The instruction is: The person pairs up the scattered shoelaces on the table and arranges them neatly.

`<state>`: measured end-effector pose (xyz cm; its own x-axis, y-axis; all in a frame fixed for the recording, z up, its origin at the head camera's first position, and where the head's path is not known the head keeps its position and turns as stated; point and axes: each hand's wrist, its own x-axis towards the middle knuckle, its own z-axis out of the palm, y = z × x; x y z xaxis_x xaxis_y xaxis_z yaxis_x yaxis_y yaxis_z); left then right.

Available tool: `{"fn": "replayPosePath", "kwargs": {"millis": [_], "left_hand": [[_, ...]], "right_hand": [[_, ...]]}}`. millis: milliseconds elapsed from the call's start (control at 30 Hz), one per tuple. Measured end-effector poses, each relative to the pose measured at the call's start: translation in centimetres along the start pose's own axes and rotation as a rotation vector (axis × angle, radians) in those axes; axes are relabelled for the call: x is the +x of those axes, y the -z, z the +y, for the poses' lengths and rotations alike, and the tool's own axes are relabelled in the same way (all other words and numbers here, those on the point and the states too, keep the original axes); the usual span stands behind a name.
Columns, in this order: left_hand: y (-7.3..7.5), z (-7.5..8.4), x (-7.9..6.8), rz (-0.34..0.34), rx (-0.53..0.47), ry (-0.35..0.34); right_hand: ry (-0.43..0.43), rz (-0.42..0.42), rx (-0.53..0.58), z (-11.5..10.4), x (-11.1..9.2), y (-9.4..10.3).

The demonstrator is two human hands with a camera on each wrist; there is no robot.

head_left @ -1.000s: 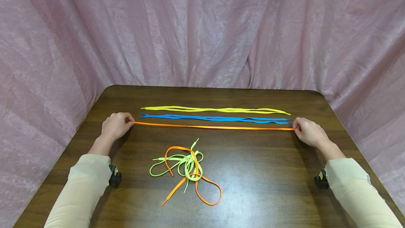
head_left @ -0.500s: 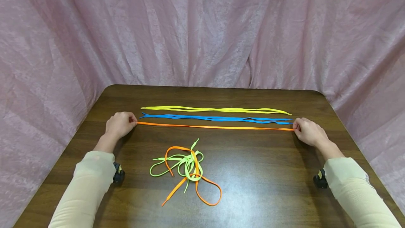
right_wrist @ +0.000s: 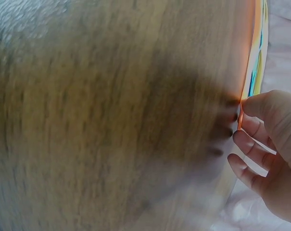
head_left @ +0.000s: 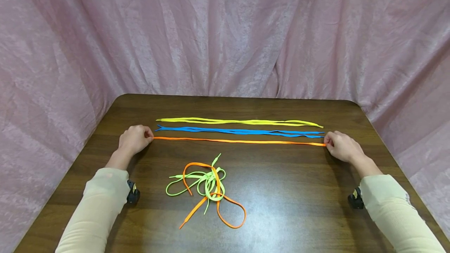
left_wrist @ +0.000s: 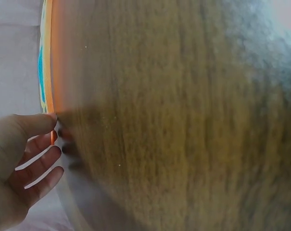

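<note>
An orange shoelace [head_left: 239, 141] runs nearly straight across the table, in front of the blue laces. Its left end is pinched between thumb and forefinger of my left hand [head_left: 135, 140]. My right hand [head_left: 342, 146] pinches the other end the same way. In the left wrist view a short orange tip [left_wrist: 52, 138] pokes out below the thumb. The right wrist view has a similar orange tip [right_wrist: 240, 120] under the right thumb. Just behind lie blue shoelaces [head_left: 232, 131], stretched lengthwise, and beyond them yellow shoelaces [head_left: 225, 121].
Nearer me, a loose tangle holds a light green shoelace [head_left: 211, 186] and another orange shoelace [head_left: 234, 202] looped over it. Everything lies on a dark brown wooden table [head_left: 288, 190]. Pink curtains [head_left: 225, 34] hang behind and at both sides.
My left hand has shifted slightly right, keeping its pinch on the orange shoelace. The right hand has barely moved. The other laces lie as before.
</note>
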<state>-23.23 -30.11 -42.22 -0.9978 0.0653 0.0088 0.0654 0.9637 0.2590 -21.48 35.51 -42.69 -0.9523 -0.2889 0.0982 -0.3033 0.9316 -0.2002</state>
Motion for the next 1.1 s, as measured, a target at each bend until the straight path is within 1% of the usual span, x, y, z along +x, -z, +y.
{"fn": "replayPosePath", "kwargs": {"millis": [333, 567, 700, 867, 1100], "left_hand": [[0.3, 0.1, -0.1, -0.028, -0.005, -0.011], [1.2, 0.3, -0.1, -0.104, 0.010, -0.032], [1.7, 0.7, -0.2, -0.127, 0.018, -0.035], [2.2, 1.9, -0.6, -0.130, 0.041, -0.068], [2.6, 4.0, -1.4, -0.088, 0.049, -0.145]], "right_hand": [[0.017, 0.005, 0.009, -0.2, 0.0, 0.2], [0.055, -0.018, 0.002, -0.4, -0.3, 0.6], [0.059, -0.052, 0.000, -0.7, -0.4, 0.9], [0.052, -0.078, 0.001, -1.4, -0.5, 1.4], [0.098, -0.039, -0.012, -3.3, -0.2, 1.5]]}}
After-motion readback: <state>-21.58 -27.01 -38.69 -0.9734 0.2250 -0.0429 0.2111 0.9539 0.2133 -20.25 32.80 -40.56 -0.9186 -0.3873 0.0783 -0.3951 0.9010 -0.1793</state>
